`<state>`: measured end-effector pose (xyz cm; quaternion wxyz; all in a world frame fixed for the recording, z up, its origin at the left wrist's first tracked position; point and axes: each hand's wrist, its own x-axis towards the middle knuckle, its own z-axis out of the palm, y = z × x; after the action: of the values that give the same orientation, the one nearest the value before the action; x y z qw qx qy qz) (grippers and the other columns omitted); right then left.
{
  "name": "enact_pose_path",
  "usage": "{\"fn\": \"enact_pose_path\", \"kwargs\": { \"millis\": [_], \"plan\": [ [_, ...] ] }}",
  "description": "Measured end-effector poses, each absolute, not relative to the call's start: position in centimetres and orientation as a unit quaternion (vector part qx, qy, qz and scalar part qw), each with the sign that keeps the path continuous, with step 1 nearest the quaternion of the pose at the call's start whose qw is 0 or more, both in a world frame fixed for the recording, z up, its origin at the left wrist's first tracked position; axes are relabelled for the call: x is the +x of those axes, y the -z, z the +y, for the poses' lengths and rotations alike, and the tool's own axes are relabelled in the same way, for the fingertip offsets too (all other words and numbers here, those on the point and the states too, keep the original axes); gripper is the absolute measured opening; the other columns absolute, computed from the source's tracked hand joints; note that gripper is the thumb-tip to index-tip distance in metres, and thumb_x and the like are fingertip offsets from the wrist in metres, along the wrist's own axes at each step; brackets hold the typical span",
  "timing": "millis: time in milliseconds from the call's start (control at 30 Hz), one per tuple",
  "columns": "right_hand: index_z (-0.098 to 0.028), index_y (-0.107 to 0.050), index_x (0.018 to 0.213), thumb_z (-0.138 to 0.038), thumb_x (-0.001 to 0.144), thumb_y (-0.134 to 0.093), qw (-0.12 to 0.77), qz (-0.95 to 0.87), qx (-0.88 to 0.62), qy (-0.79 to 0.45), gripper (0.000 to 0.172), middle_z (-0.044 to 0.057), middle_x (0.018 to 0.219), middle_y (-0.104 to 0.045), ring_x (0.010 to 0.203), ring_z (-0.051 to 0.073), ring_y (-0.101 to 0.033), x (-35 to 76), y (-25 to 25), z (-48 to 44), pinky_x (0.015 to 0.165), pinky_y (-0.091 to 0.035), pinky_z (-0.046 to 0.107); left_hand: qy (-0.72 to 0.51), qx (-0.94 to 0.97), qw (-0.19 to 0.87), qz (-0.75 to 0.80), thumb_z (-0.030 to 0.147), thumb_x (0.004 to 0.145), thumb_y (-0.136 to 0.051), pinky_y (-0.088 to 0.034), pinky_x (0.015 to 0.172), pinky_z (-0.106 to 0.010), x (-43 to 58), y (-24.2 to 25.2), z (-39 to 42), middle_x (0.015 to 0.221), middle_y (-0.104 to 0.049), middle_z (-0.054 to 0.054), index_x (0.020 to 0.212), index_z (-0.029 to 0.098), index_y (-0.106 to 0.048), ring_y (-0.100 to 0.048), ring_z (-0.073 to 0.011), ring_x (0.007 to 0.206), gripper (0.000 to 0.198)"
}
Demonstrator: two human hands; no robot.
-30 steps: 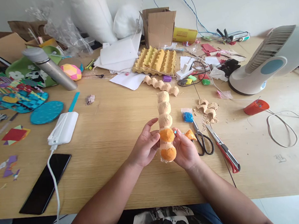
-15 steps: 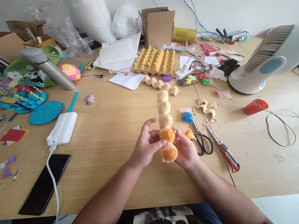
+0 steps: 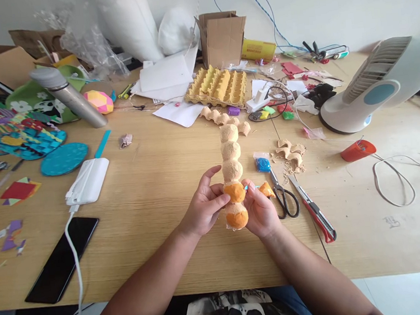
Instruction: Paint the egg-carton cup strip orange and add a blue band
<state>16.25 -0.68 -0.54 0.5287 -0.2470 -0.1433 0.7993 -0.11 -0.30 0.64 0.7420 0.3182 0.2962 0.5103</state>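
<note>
An egg-carton strip (image 3: 230, 150) stands lengthwise in front of me, its row of bumps facing up. Orange clay (image 3: 235, 193) covers the two bumps nearest me; the farther bumps are bare tan. My left hand (image 3: 207, 204) grips the strip from the left, thumb on the upper orange bump. On the other side, my right hand (image 3: 260, 209) pinches a thin light-blue tool (image 3: 248, 187), its tip close to that same bump; most of the tool is hidden by the fingers. Just beyond the right hand lies a piece of orange clay in wrapping (image 3: 266, 189).
Scissors (image 3: 286, 199), a utility knife (image 3: 317, 214) and a blue clay pack (image 3: 262, 163) lie to the right. Cut carton pieces (image 3: 290, 151), a yellow egg tray (image 3: 220, 87) and a fan (image 3: 369, 82) stand farther back. A phone (image 3: 62, 261) and power bank (image 3: 88, 180) are left.
The strip has tilted slightly, its near end shifting a little left and towards me. More of the light-blue tool shows beside the upper orange bump. Both hands keep their grips.
</note>
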Motion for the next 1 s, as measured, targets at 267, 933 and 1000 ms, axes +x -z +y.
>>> {"fn": "enact_pose_path", "kwargs": {
  "millis": [267,933,1000],
  "plan": [
    [-0.026,-0.065,0.087,-0.043,0.079,-0.094,0.534,-0.161,-0.253,-0.791,0.034,-0.003,0.084,-0.070,0.074,0.017,-0.064,16.2,0.1,-0.6,0.072,-0.054,0.031,-0.519,0.284,0.751,0.293,0.032,0.080,-0.094,-0.054,0.076,-0.026,-0.2,-0.5,-0.2,0.096,-0.079,0.001,0.145,0.030,-0.051,-0.073,-0.0146,0.084,0.078],
    [-0.025,-0.065,0.085,-0.041,0.079,-0.096,0.558,-0.217,-0.308,-0.740,0.036,-0.003,0.080,-0.068,0.071,0.016,-0.060,16.5,-0.3,-0.2,0.067,-0.048,0.028,-0.489,0.468,0.600,0.426,0.039,0.074,-0.099,-0.059,0.078,-0.031,-1.3,0.2,0.4,0.095,-0.083,-0.007,0.131,0.022,-0.062,-0.078,-0.0222,0.085,0.070],
    [-0.026,-0.065,0.085,-0.041,0.079,-0.096,0.560,-0.225,-0.307,-0.736,0.035,-0.003,0.080,-0.068,0.073,0.017,-0.060,16.5,-0.2,-0.2,0.068,-0.049,0.028,-0.494,0.463,0.600,0.426,0.040,0.074,-0.099,-0.059,0.078,-0.030,-1.2,0.2,0.4,0.095,-0.083,-0.008,0.132,0.022,-0.060,-0.079,-0.0224,0.085,0.072]
  ]
}}
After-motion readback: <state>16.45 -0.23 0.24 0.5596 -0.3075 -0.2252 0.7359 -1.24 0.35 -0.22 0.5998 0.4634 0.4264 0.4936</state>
